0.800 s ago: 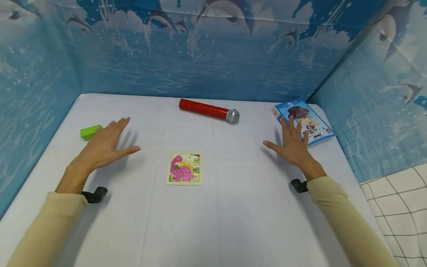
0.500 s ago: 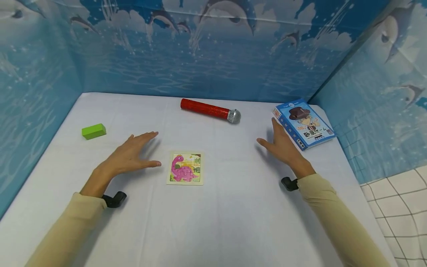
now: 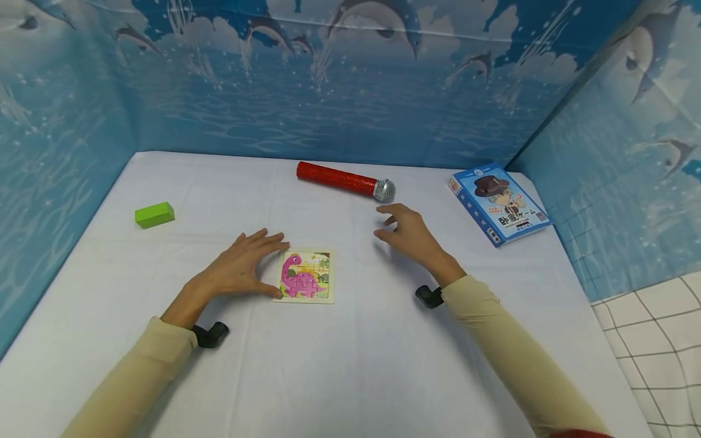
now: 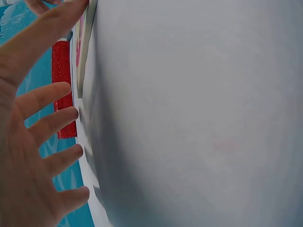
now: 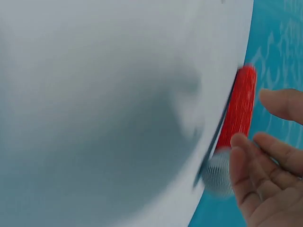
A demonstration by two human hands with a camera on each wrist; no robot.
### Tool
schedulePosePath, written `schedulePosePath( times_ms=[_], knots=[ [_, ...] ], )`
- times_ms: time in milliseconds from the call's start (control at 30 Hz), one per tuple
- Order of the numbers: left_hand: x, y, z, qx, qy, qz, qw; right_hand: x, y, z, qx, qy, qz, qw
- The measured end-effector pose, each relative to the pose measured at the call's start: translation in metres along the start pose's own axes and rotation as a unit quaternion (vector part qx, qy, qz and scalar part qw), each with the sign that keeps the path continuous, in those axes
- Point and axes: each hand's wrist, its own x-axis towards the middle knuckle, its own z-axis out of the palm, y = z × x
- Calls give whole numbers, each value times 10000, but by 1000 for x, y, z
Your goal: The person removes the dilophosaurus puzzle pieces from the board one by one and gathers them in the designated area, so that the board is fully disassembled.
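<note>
Outward, green block (image 3: 155, 215), blue box (image 3: 501, 205); left grip (image 3: 241, 267) at puzzle (image 3: 303, 281), right grip (image 3: 413, 237) near microphone (image 3: 339, 179), thumbs and fingers parted.

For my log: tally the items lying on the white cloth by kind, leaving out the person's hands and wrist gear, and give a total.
Dinosaur jigsaw puzzle: 1
Red microphone with silver head: 1
Green rectangular block: 1
Blue game box: 1
Total: 4

Square pink-dinosaur puzzle (image 3: 304, 277), flat on white tabletop (image 3: 350, 359).
</note>
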Motion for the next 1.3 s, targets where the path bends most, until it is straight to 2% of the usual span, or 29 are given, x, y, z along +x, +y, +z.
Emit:
schedulePosePath(
  times_ms=[200,433,667,767,1300],
  knots=[
    [0,0,0,101,-103,-73,9999,9,-35,30,241,-585,-619,9961],
    [4,2,-2,70,-196,-111,9997,18,-63,58,556,-1220,-973,9862],
    [3,3,-3,17,-221,-186,9996,23,-81,82,595,-1641,-1218,9771],
    [2,3,-4,12,-198,-200,9996,23,-88,88,471,-1661,-1216,9774],
    [4,5,-4,-282,-88,-195,9994,20,-101,104,-158,-1113,-1150,9870]
  ],
)
